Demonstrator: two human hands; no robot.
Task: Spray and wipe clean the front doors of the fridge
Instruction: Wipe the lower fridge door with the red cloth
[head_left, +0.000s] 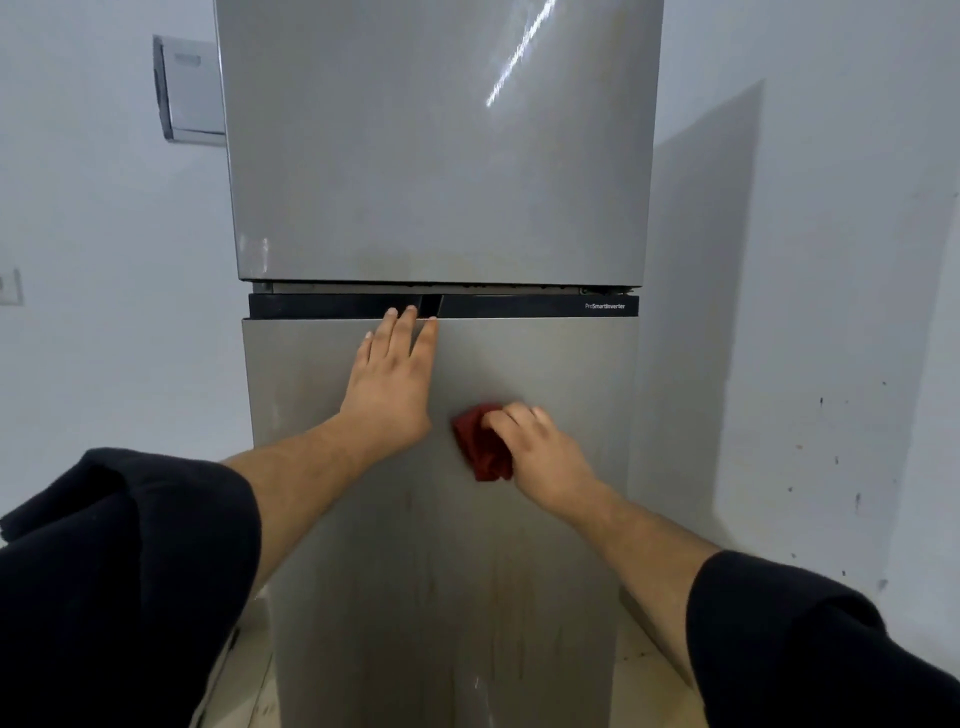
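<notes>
Where brushed steel door meets hand, crumpled red cloth.

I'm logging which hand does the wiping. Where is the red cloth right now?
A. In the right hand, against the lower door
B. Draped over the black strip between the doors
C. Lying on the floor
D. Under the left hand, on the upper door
A: the right hand bunches the red cloth against the lower door, while the left hand lies flat and empty.
</notes>
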